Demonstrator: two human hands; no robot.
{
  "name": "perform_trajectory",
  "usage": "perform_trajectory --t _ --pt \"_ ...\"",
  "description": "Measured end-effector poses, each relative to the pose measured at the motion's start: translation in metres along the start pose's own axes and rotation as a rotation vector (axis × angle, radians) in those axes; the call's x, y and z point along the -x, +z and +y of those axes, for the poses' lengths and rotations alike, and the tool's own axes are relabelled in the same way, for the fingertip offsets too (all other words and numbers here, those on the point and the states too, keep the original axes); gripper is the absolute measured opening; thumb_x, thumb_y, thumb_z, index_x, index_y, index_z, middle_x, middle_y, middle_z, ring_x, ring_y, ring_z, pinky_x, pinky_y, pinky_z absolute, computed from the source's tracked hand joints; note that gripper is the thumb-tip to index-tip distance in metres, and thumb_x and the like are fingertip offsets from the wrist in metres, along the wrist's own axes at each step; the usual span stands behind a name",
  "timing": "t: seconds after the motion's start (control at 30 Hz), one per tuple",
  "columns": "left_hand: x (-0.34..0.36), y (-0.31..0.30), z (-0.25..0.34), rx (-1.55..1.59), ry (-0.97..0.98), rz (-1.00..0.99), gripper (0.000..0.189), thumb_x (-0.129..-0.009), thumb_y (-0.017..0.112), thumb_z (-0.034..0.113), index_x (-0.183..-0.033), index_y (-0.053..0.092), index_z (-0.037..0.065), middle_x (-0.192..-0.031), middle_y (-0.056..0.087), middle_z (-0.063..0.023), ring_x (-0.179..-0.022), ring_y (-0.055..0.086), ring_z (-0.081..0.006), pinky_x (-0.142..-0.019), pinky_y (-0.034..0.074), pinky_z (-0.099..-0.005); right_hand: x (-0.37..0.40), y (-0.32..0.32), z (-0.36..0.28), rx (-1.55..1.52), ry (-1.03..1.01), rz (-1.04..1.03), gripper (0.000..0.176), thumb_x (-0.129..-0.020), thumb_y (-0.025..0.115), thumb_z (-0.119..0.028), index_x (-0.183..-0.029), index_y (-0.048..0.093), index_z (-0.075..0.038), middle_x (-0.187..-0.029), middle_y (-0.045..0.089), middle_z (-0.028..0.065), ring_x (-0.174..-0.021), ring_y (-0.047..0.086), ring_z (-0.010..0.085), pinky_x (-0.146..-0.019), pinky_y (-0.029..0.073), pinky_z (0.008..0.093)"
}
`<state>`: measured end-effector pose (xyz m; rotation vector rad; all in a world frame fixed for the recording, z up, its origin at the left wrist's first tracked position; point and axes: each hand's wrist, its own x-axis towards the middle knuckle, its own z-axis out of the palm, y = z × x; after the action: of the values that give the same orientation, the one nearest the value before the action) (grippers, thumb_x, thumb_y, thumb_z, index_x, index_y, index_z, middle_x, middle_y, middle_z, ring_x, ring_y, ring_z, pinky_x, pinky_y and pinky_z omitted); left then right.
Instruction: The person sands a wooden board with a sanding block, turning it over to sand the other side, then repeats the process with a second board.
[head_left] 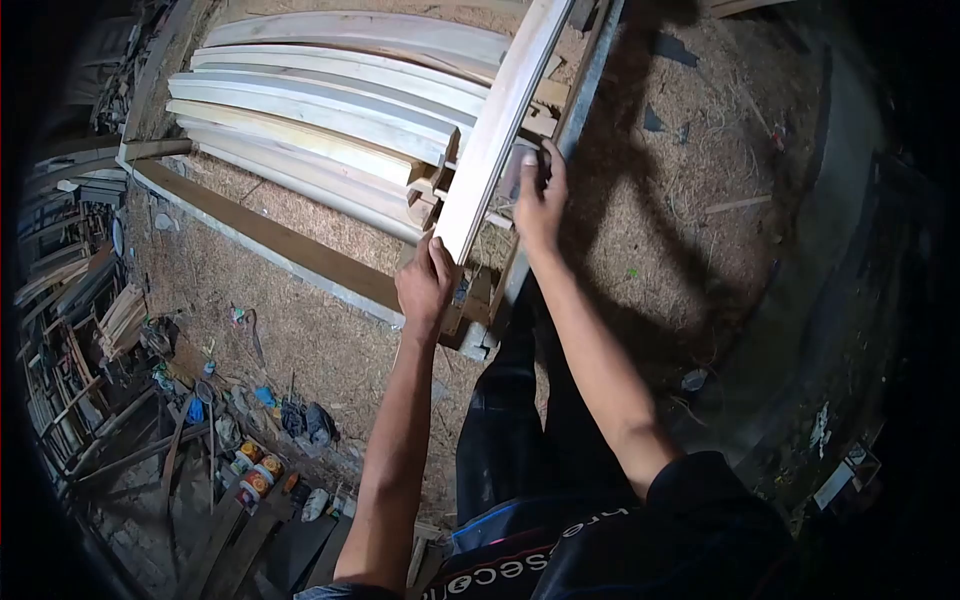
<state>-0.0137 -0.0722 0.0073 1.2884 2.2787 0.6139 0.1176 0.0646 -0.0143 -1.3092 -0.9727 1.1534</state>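
A long pale wooden board (pixel 500 125) slants up from the near end of a wooden frame toward the top edge of the view. My left hand (pixel 425 280) is closed on the board's near end, fingers on top. To the right of the board, my right hand (pixel 541 195) has thumb and forefinger apart around a small greyish piece (pixel 513 170), partly hidden; whether it grips this piece is unclear. Left of the board, several pale planks (pixel 320 110) lie side by side across the frame, their cut ends close to the board.
The frame's beams, one at the left (pixel 270 235) and one at the right (pixel 588 90), border the planks. Wood shavings cover the ground (pixel 700 190). Cans (pixel 258 475), rags and bags lie at lower left, beside stacked wood scraps (pixel 60 350).
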Motion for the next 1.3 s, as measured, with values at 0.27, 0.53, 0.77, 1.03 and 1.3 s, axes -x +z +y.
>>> perform_trajectory --t 0.27,0.53,0.77,1.03,1.3 --pt "0.000 -0.003 0.007 0.001 -0.025 0.037 0.034 -0.103 0.046 0.032 -0.122 0.066 0.012 -0.080 0.070 -0.0225 -0.075 0.070 -0.0416 -0.067 0.056 -0.0505 0.016 -0.047 -0.035 -0.171 0.566 -0.071 0.048 -0.090 0.077 -0.034 -0.126 0.057 -0.010 -0.118 0.059 0.0031 -0.109 0.056 0.0164 -0.088 0.051 0.0342" --pt "-0.001 0.002 0.001 0.007 -0.063 0.013 0.034 -0.103 0.047 0.032 -0.123 0.067 0.014 -0.078 0.070 -0.0218 -0.073 0.070 -0.0412 -0.065 0.056 -0.0506 0.097 -0.027 0.041 0.078 0.451 -0.233 0.071 -0.096 0.069 -0.040 -0.146 0.038 0.000 -0.128 0.055 0.0156 -0.115 0.053 0.0229 -0.100 0.044 0.0359" --pt "0.003 0.003 0.003 0.037 -0.083 0.043 0.034 -0.103 0.048 0.034 -0.119 0.069 0.013 -0.076 0.069 -0.0218 -0.073 0.070 -0.0418 -0.067 0.056 -0.0503 0.119 -0.025 0.029 -0.012 0.336 -0.249 0.060 -0.105 0.056 -0.028 -0.150 0.028 0.000 -0.142 0.043 0.0247 -0.123 0.048 0.0303 -0.104 0.042 0.0414" --pt "0.005 0.001 0.006 0.016 -0.089 0.033 0.035 -0.103 0.047 0.034 -0.118 0.068 0.011 -0.077 0.069 -0.0230 -0.073 0.069 -0.0431 -0.066 0.055 -0.0517 0.123 -0.026 0.016 -0.041 0.192 -0.307 0.056 -0.104 0.057 -0.023 -0.147 0.030 0.001 -0.135 0.045 0.0209 -0.119 0.048 0.0251 -0.101 0.042 0.0383" --pt "0.004 -0.004 0.006 0.062 -0.110 -0.016 0.036 -0.104 0.045 0.035 -0.118 0.067 0.011 -0.083 0.071 -0.0233 -0.077 0.069 -0.0437 -0.069 0.055 -0.0528 0.110 -0.015 0.006 -0.093 0.235 -0.207 0.054 -0.099 0.064 -0.010 -0.142 0.033 -0.002 -0.127 0.048 0.0169 -0.108 0.052 0.0197 -0.091 0.048 0.0318"
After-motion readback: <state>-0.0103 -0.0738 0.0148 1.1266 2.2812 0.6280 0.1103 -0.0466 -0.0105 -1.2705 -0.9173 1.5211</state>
